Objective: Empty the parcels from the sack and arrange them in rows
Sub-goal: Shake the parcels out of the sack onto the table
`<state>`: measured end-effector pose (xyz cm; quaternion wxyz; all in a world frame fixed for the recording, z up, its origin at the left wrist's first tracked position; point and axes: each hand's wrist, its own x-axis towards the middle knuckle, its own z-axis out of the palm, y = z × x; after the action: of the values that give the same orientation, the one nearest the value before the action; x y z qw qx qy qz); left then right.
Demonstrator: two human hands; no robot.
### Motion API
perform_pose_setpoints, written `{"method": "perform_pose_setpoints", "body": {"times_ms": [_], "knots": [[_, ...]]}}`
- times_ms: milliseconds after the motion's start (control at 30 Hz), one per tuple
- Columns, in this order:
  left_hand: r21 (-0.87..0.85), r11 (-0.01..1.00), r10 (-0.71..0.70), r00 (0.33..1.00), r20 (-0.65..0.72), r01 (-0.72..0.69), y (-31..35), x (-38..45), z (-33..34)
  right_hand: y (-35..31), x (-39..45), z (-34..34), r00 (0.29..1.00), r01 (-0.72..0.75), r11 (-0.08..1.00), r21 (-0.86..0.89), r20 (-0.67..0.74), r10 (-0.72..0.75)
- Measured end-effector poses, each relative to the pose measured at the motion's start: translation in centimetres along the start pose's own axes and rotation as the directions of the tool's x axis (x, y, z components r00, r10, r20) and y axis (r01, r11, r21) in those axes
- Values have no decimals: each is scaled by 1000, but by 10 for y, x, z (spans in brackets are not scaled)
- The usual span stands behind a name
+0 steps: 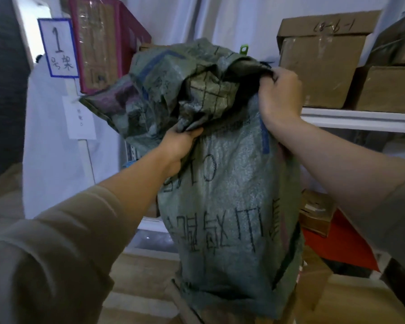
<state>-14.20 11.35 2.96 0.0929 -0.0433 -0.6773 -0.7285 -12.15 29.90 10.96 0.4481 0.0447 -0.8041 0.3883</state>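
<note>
— Between the hands, what hangs there?
— A green woven sack [229, 183], upright. The left hand [178, 146] pinches crumpled fabric near its top; the right hand [278, 94] grips the mouth's edge.
— And beyond the right hand?
— Cardboard boxes [320, 66] on a white shelf [360, 118].

Sack [229, 195]: woven plastic cloth, grey-green, coarse weave, faint sheen, crumpled at top, black printed characters. Cartons [323, 66], upper right: brown cardboard, matt, glossy clear tape over the faces. Shelf [360, 118] edge: white, smooth. Sign [59, 47], upper left: white paper, blue border. Sleeves [56, 253]: soft matt cloth. Floor [145, 288]: wood-look, smooth.
</note>
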Motion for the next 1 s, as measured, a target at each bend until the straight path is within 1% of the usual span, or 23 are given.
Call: {"method": "perform_pose_setpoints", "body": {"times_ms": [33,67,133,167,200,267,333,400,500,600,667,733,767,800,833,900,967,1000], "knots": [[30,1000,-3,1000,7,3,0,-1,4,0,2,-2,1000,14,1000,9,25,-14],[101,995,-21,1000,14,20,-3,-2,5,2,2,-2,994,13,1000,2,112,-14],[296,953,-77,997,20,68,-13,-10,7,14,-4,2,938,-41,999,-12,344,42],[363,928,-96,995,12,85,-18,-12,6,20,-9,4,908,-75,997,-10,412,73],[404,910,-102,995,-1,94,-21,-13,4,25,-14,6,895,-106,994,5,437,94],[424,901,-83,996,-31,88,-20,-15,-1,31,-20,6,889,-179,981,69,439,131],[392,914,-78,994,-76,102,-15,-12,-6,30,-23,7,884,-227,966,124,442,151],[340,934,-72,990,-125,111,-13,-8,-10,22,-23,7,892,-193,973,124,435,122],[259,965,-16,990,-139,52,-14,-3,-10,13,-19,7,935,-121,983,137,348,66],[196,978,104,980,-168,-70,-6,0,-2,5,-11,4,971,-84,983,165,233,44],[170,968,223,945,-238,-186,6,1,5,-3,-5,1,990,-48,979,200,140,20],[212,939,328,892,-311,-271,16,3,11,-11,0,-1,999,-13,972,235,49,2],[282,921,356,874,-332,-268,18,6,11,-14,3,-1,999,-5,970,242,38,-4],[359,903,360,871,-335,-236,19,8,10,-16,4,1,998,-12,973,232,67,-4],[410,894,329,886,-327,-181,18,11,6,-17,4,5,992,-36,979,201,129,10],[386,918,208,937,-280,-88,11,17,-1,-14,1,12,967,-75,990,118,249,43],[335,942,129,958,-257,-37,3,18,-7,-10,-3,16,959,-75,993,90,280,47],[317,948,119,960,-252,-34,0,17,-9,-9,-5,17,958,-83,992,98,281,52]]}}
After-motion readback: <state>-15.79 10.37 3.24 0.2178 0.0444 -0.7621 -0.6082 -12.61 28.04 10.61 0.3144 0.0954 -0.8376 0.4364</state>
